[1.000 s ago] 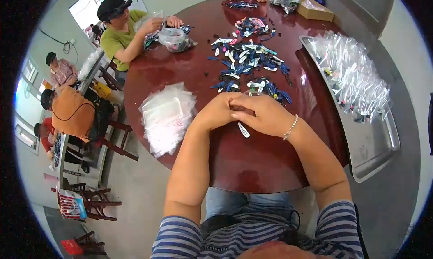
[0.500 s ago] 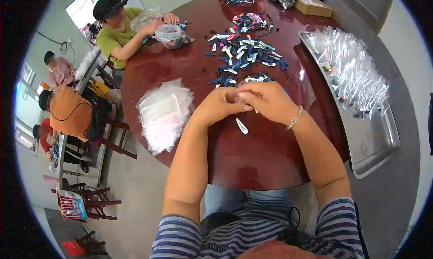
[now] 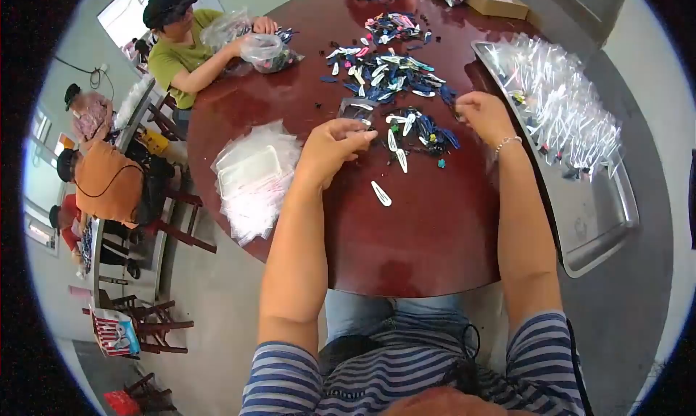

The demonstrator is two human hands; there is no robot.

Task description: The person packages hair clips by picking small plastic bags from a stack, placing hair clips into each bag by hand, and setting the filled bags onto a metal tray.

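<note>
My left hand [image 3: 332, 148] is closed on a small clear plastic bag [image 3: 357, 110], with a white clip beside its fingertips. At the right edge of the clip piles my right hand [image 3: 487, 119] has thumb and fingers pinched together; what they hold, if anything, is too small to tell. Between the hands lies a small pile of dark blue and white clips [image 3: 428, 132]. A single white clip [image 3: 380, 193] lies nearer the table's front edge. Beyond it all spreads a larger clip pile [image 3: 395, 75]. Left of my left hand is a stack of clear bags [image 3: 254, 188].
A metal tray [image 3: 591, 238] of filled clear bags [image 3: 562, 101] lies at the right. Across the round table [image 3: 413, 253], at the left, a person in green [image 3: 174, 53] handles plastic bags. A cardboard box [image 3: 496, 3] stands at the back. Other people sit at a far-left table.
My hands have come apart, the left moving slightly left and the right moving up and right. The small clip pile and the bag at my left hand are now uncovered.
</note>
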